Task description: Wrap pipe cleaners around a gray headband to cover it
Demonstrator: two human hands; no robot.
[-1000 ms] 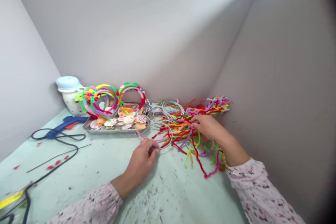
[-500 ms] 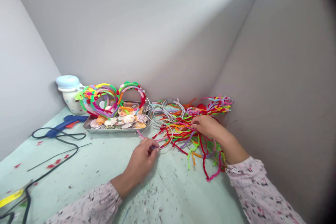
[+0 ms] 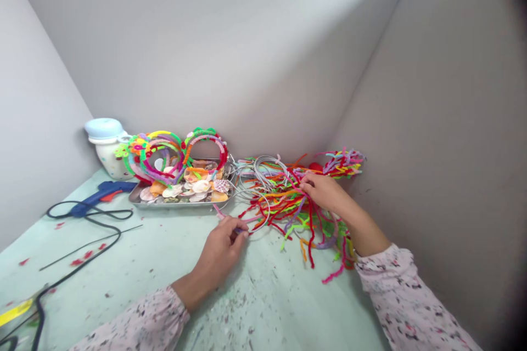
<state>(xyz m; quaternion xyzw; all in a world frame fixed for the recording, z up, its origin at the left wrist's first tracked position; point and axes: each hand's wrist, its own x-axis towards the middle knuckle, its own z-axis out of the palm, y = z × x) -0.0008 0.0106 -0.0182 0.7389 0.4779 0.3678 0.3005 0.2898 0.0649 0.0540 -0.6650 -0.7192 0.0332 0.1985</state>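
Spreading over the pale green, paint-flecked table (image 3: 255, 307), a tangled heap of multicoloured fuzzy pipe cleaners (image 3: 284, 205) lies at the right hand (image 3: 325, 193), whose fingers are pinched on a red pipe cleaner (image 3: 310, 241). Loops of thin grey wire (image 3: 268, 166) clutter the space towards the left hand (image 3: 220, 249), its fingers closed on a thin purple strip (image 3: 237, 230). Beyond stands a shallow silver metal tray (image 3: 181, 205) of seashells (image 3: 200, 186), bright fuzzy headbands (image 3: 165, 134) resting on them. Left of it: a white jar with a pale blue lid (image 3: 109, 153), a blue glue gun (image 3: 96, 196), a looping black cable (image 3: 99, 251).
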